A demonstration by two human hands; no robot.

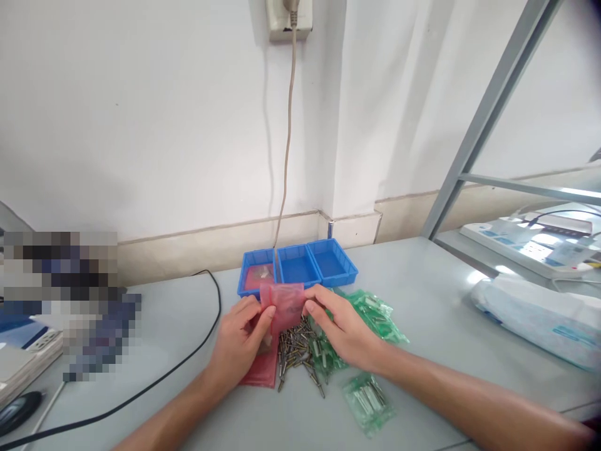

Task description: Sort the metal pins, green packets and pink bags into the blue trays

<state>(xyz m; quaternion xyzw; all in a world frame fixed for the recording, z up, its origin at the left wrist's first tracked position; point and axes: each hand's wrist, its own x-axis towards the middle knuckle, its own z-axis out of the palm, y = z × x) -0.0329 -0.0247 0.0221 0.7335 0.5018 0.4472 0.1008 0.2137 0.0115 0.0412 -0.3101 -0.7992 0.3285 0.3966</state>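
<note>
A pink zip bag (287, 304) is stretched between my two hands above the table. My left hand (241, 335) pinches its left edge near the red zip strip, and my right hand (340, 322) grips its right edge with thumb and finger. Below the bag lies a loose heap of small metal pins (298, 347). Under my left hand there are more pink bags (263, 373). Green bags (373, 310) lie beyond and beside my right hand, and another green bag (369, 403), with several metal pieces inside, is nearer to me.
Three blue bins (298, 266) stand by the wall; the left one holds a pink bag. A black cable (178, 369) curves across the table on the left, near a black mouse (19, 412). At right are a soft white pack (539, 322) and a grey metal frame (486, 125).
</note>
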